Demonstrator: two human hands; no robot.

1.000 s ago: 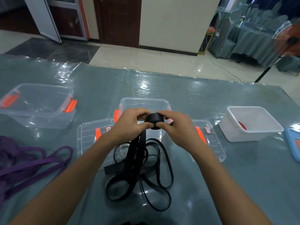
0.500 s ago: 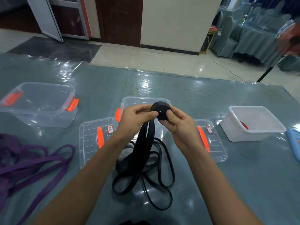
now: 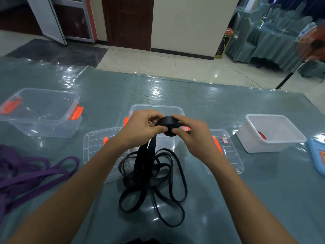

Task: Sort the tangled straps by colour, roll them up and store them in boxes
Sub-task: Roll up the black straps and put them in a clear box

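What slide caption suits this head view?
Left hand and right hand grip a partly rolled black strap, its slack on the table.

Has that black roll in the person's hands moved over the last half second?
Yes. The black roll has dropped a little and shifted slightly left against the clear box behind it, which sits in the same place.

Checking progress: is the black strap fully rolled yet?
Partly: left hand and right hand grip a small black coil; long strap loops lie loose below.

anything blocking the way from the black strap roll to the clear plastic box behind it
Nothing visible: the left hand and right hand hold the black strap roll just before the open clear plastic box.
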